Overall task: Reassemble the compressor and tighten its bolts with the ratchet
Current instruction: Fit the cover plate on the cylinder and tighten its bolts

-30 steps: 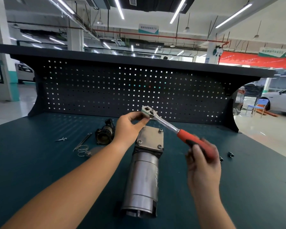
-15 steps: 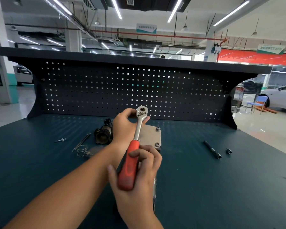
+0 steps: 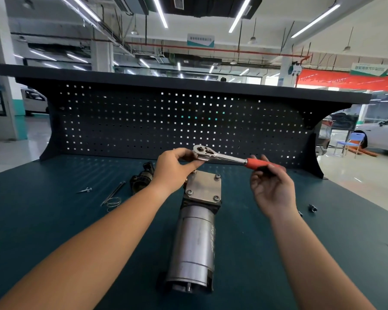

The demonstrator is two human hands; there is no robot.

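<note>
The compressor [image 3: 195, 238] lies on the bench [image 3: 43, 231] before the pegboard [image 3: 143, 121], spring [image 3: 113, 202] to its left, ratchet [image 3: 222, 155] above it.

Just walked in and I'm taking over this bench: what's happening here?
A person holds a ratchet above the compressor, which lies on the bench. The left hand pinches the ratchet's head; the right hand grips its red handle. Bolts show in the compressor's end plate.

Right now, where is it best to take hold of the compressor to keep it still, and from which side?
Probably the round steel body of the compressor, from above at its near half. It lies flat, lengthwise away from the viewer, so a palm wraps over the cylinder; the bolted head plate must stay free for the ratchet.
</note>
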